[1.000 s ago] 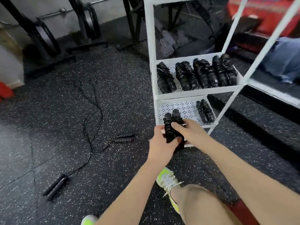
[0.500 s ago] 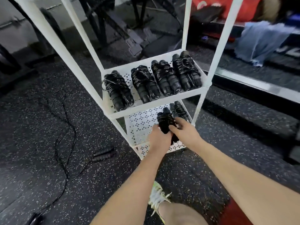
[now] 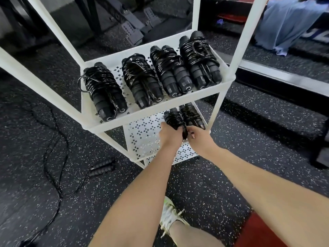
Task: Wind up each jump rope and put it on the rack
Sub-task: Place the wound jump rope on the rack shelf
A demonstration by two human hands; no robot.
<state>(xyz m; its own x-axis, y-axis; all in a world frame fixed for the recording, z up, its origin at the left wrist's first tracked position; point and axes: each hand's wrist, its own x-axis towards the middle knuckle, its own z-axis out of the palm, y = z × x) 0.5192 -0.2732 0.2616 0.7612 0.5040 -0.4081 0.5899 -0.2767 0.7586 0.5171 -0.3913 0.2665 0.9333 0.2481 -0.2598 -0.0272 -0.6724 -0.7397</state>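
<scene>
Left hand (image 3: pixel 170 135) grips wound jump rope (image 3: pixel 173 120) on rack (image 3: pixel 142 139) lower shelf, 12 o'clock; right hand (image 3: pixel 197 138) pinches its near end. Likely light; foam handles grippy, cord springy. Hold across coils.

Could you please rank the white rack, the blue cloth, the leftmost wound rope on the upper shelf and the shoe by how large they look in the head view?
1. white rack
2. blue cloth
3. leftmost wound rope
4. shoe, though it is partly hidden by the leg and nearer the camera, so 3 and 4 are unsure.
</scene>
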